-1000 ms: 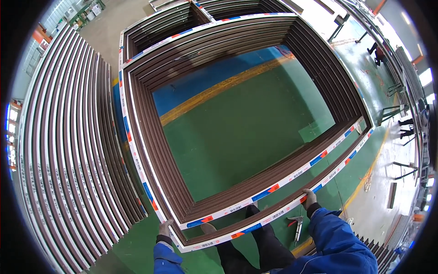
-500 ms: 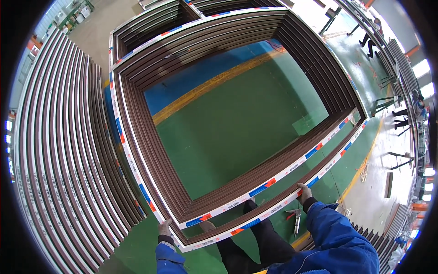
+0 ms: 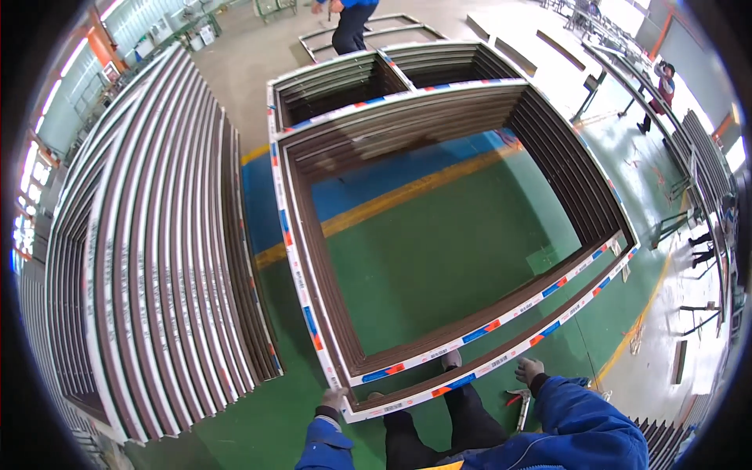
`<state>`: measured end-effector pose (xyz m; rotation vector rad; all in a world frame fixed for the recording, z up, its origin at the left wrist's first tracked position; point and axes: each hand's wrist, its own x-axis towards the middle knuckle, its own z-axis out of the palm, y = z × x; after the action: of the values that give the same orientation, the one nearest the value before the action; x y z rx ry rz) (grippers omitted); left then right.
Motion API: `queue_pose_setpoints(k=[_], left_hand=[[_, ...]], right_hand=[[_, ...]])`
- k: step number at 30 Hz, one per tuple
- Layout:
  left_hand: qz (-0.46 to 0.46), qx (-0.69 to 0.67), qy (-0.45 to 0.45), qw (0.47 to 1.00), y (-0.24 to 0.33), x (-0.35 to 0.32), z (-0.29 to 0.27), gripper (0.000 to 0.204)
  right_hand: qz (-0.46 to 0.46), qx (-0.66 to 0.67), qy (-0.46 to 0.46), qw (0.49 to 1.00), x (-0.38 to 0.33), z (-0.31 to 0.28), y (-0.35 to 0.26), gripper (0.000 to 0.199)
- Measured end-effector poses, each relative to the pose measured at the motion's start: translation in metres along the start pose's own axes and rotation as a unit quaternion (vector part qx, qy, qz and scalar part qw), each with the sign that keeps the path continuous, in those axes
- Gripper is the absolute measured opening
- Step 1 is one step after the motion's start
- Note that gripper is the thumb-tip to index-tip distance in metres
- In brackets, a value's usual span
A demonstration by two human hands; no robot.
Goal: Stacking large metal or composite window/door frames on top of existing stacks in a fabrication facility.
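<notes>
The large rectangular window frame of brown plastic profile with white protective film marked in blue and red (image 3: 470,372) stands on its edge on the green painted floor (image 3: 439,258), the nearest of a row of like frames, its top rail running right in front of the person. Judging by its span, it is bulky rather than heavy: hollow profile, stiff at the welded corners but apt to rack and sway if lifted from one end, and the film probably makes the rail a little slick. The sound hold is on the top rail with both hands spread well apart, which is how it is taken here.

The left hand (image 3: 334,398) sits at the near left corner of the frame, closed over the rail as far as can be seen; the fingers are mostly hidden behind the edge. The right hand (image 3: 529,370), in a grey work glove, rests on the same rail well to the right, its grip curled narrowly around the top edge.

Behind it stands the row of matching brown frames (image 3: 407,102). To the left leans a deep stack of brown and white frames (image 3: 157,258). A small hand tool (image 3: 520,403) lies on the floor near the right foot. Another person in blue (image 3: 348,19) works far beyond.
</notes>
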<state>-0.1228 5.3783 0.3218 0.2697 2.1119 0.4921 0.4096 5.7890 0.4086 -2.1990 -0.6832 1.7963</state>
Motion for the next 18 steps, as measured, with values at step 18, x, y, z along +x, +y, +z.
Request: queue_pose_setpoints(k=[18], left_hand=[[0.159, -0.016, 0.047, 0.986, -0.141, -0.212, -0.085, 0.027]], right_hand=[[-0.353, -0.378, -0.223, 0.826, -0.183, 0.266, 0.064, 0.059]])
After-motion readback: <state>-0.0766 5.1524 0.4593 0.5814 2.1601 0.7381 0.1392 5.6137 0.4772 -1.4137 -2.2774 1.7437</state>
